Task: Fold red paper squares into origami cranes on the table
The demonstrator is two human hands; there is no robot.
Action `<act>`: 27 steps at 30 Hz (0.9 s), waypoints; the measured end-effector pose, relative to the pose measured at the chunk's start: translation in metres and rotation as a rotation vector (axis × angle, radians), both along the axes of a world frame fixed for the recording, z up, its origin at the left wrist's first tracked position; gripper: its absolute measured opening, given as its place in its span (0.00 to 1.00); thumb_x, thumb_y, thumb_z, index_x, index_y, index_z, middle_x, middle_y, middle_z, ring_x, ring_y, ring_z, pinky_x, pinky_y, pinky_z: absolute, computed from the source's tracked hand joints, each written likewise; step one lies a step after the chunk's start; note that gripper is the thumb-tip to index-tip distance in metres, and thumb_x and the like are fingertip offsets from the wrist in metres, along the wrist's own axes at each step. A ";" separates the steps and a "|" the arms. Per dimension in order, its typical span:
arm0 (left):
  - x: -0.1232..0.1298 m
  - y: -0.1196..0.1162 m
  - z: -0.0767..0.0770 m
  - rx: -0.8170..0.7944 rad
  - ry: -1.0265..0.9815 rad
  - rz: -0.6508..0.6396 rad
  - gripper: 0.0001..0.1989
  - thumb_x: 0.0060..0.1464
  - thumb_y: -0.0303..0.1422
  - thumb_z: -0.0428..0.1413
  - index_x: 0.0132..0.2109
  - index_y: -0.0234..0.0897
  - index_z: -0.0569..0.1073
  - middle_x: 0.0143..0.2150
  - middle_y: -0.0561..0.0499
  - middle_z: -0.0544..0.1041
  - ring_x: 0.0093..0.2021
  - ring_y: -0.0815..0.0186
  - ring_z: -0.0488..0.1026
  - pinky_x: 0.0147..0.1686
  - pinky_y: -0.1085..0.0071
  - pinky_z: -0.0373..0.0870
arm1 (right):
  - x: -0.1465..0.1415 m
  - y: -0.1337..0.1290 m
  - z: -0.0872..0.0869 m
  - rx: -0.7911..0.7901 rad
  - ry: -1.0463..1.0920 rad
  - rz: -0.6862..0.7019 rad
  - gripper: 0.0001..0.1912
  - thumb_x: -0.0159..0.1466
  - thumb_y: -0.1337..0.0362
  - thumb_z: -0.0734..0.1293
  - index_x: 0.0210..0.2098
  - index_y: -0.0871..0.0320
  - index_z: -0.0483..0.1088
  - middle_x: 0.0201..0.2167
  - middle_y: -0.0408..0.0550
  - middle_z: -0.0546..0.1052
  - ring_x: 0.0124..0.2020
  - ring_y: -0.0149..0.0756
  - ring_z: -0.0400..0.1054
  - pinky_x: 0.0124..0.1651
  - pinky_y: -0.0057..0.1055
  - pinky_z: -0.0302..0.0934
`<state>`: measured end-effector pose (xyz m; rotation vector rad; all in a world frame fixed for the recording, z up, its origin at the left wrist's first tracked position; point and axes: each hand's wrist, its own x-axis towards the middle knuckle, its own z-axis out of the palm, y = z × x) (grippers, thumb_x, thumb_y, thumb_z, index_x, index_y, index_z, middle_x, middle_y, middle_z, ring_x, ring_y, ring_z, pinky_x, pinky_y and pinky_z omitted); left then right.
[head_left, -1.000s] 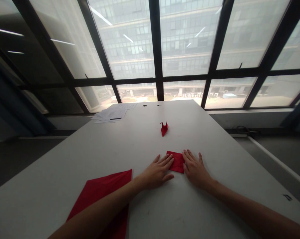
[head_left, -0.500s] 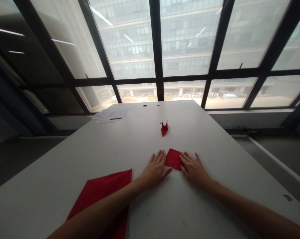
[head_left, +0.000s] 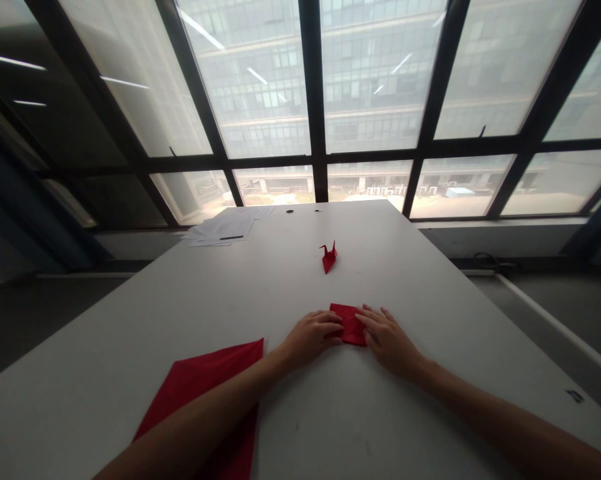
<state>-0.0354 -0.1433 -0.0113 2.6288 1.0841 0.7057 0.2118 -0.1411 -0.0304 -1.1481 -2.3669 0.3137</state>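
Note:
A small folded piece of red paper (head_left: 350,323) lies on the white table in front of me. My left hand (head_left: 311,337) has its fingers curled over the paper's left edge, gripping it there; the thumb is mostly hidden. On the opposite side, my right hand (head_left: 391,341) rests with fingers stretched out, their tips on the paper's right part. Beyond both hands stands a folded red paper crane (head_left: 329,257). Under my left forearm is a larger red sheet (head_left: 205,380), partly covered by the arm.
The white table (head_left: 260,287) reaches toward large dark-framed windows. Several white papers (head_left: 220,227) with a dark pen (head_left: 231,237) on them lie at the far left. A small dark mark (head_left: 574,397) is near the right edge. Blue curtains hang at both sides.
The small folded paper has turned a little, its far edge now lying straighter. My left hand's fingers have gone from flat beside it to curled over its left edge. The crane stays put.

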 end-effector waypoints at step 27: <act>0.002 -0.002 0.005 -0.087 -0.055 -0.039 0.08 0.65 0.31 0.51 0.43 0.40 0.76 0.54 0.50 0.77 0.58 0.60 0.71 0.59 0.63 0.65 | 0.000 -0.004 0.018 -0.055 0.265 0.175 0.07 0.62 0.64 0.71 0.41 0.50 0.76 0.40 0.43 0.80 0.43 0.39 0.72 0.52 0.38 0.61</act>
